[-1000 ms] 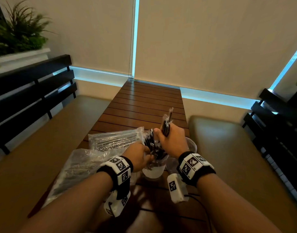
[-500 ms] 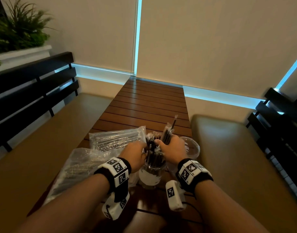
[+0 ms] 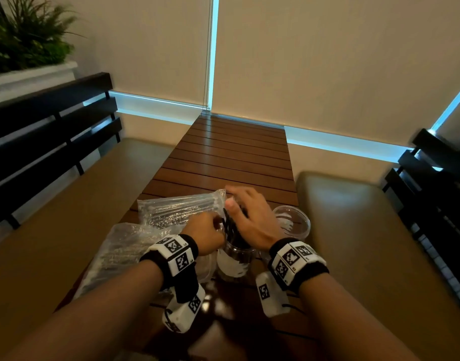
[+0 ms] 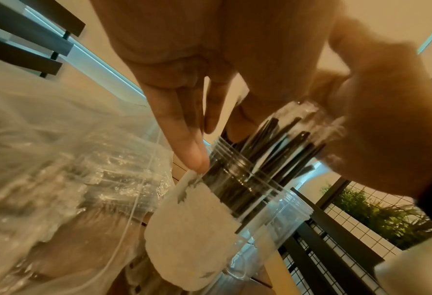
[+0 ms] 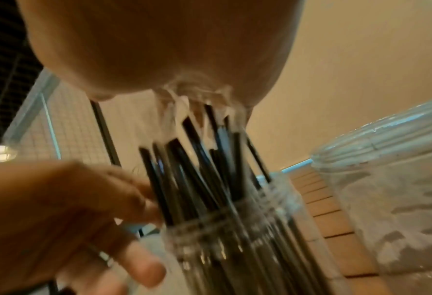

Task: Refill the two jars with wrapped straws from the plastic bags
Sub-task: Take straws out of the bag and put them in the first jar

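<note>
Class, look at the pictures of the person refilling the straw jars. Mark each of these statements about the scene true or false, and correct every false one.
1. The clear plastic jar with the white label holds black wrapped straws. True.
2. The second clear jar to its right is packed full of straws. False: no straws show in it.
3. The right hand lies over the tops of the straws, palm down. True.
4. Both clear plastic bags of straws lie to the right of the jars. False: they lie to the left.
5. The left hand is at the labelled jar's neck, its fingers straight. True.
6. The jars stand on a glass table. False: it is a brown slatted wooden table.
</note>
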A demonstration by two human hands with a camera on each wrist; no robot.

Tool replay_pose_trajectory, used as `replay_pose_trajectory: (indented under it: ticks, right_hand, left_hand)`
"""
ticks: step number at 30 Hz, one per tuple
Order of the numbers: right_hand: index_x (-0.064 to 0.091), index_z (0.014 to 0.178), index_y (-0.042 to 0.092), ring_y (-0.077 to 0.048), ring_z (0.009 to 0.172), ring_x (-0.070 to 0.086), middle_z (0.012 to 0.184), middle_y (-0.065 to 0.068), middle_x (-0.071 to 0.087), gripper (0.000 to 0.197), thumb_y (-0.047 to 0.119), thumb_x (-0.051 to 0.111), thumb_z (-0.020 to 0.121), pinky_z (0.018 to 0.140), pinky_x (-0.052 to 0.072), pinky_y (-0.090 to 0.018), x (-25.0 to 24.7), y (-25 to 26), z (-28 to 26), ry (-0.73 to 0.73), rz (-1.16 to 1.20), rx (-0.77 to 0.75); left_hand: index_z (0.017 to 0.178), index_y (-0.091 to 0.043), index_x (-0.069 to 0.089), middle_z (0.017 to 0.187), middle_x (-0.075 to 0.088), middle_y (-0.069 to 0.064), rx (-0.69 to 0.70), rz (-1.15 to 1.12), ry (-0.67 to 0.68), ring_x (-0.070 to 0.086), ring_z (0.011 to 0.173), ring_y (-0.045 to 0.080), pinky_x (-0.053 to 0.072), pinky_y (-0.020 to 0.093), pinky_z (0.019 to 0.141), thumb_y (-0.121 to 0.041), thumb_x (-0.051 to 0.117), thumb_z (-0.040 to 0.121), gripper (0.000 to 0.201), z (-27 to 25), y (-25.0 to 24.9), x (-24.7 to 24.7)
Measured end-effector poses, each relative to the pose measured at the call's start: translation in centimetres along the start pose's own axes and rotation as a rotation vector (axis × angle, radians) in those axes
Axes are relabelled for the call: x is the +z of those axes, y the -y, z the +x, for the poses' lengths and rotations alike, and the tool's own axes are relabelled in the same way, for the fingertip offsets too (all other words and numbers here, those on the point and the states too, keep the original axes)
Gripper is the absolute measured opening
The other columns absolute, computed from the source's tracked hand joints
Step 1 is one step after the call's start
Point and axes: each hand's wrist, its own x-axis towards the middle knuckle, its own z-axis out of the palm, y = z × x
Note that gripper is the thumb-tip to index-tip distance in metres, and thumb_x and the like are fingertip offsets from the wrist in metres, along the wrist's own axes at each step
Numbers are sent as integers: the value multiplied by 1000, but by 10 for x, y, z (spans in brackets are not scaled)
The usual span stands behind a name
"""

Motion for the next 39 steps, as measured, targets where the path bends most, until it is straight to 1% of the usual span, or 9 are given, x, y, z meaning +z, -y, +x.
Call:
replay_pose_trajectory:
  ticks: [6, 13, 17, 22, 26, 30, 33, 35, 39]
  right_hand:
    - [45, 137, 36, -13, 125, 37, 136, 6, 42, 63, 68, 53, 83, 101, 38, -32, 12, -4, -5, 69, -75, -19]
    - [56, 106, 18, -15, 96, 49, 105, 3, 51, 17, 26, 60, 92, 78, 48, -26, 9, -21, 4, -92, -280, 38]
    - [56, 107, 18, -17, 95, 51, 106, 1, 53, 18, 30, 57, 93, 76, 48, -30, 8, -22, 6, -151, -276, 49]
    - [59, 108, 25, -17, 100, 49, 109, 4, 57, 34, 51, 44, 92, 83, 40, -35, 2, -3, 10, -283, -423, 7]
    - [61, 92, 23, -14, 89, 47, 95, 6, 57, 19, 40, 51, 90, 77, 37, -32, -9, 30, 16, -428, -431, -134]
    - [55, 77, 20, -11, 67, 49, 75, 6, 55, 15, 25, 54, 91, 63, 45, -26, -1, 71, 18, -114, -327, -248]
    - [62, 75, 13, -15, 64, 57, 74, -1, 62, 18, 16, 53, 91, 57, 47, -26, 10, 82, 19, 305, -384, -152]
    - [68, 82, 8, -20, 71, 62, 80, -7, 67, 16, 10, 54, 89, 61, 52, -29, 25, 80, 18, 500, -469, -86]
    - [66, 93, 4, -25, 87, 61, 100, -13, 66, 15, 0, 52, 90, 73, 50, -30, 67, 76, 14, 581, -472, -29]
  left_hand:
    - [83, -7, 68, 74, 73, 10, -75, -1, 88, 72, 71, 25, 61, 44, 67, -2, 66, 81, 6, -2, -4, -1]
    - [118, -9, 64, 101, 71, 8, -130, -287, 96, 74, 77, 19, 61, 31, 69, -9, 63, 92, 25, -3, -4, 2]
    - [96, -12, 69, 92, 72, 7, -108, -267, 54, 74, 75, 19, 62, 35, 71, -13, 65, 92, 6, -2, -5, 8]
    - [76, -13, 68, 68, 67, -2, 30, 258, -25, 66, 64, 14, 51, 27, 58, -40, 59, 93, 34, 2, -5, 4]
    - [100, -19, 47, 102, 47, -1, 21, 639, -262, 57, 79, 18, 44, 28, 58, -55, 66, 82, 45, -8, 3, -6]
    - [115, -19, 44, 118, 44, 8, -89, 640, -283, 59, 85, 24, 55, 34, 67, -23, 73, 79, 47, -7, 18, -14]
    - [100, -18, 60, 105, 65, 6, -191, 424, -183, 63, 85, 24, 54, 35, 74, -19, 56, 88, 12, -5, 27, -36]
    - [92, -18, 65, 97, 68, 4, -169, 297, -210, 62, 83, 21, 51, 31, 72, -18, 56, 91, 9, -6, 30, -54]
    - [81, -21, 63, 91, 67, -1, -42, 184, -300, 61, 85, 18, 48, 30, 74, -16, 60, 92, 12, -19, 24, -76]
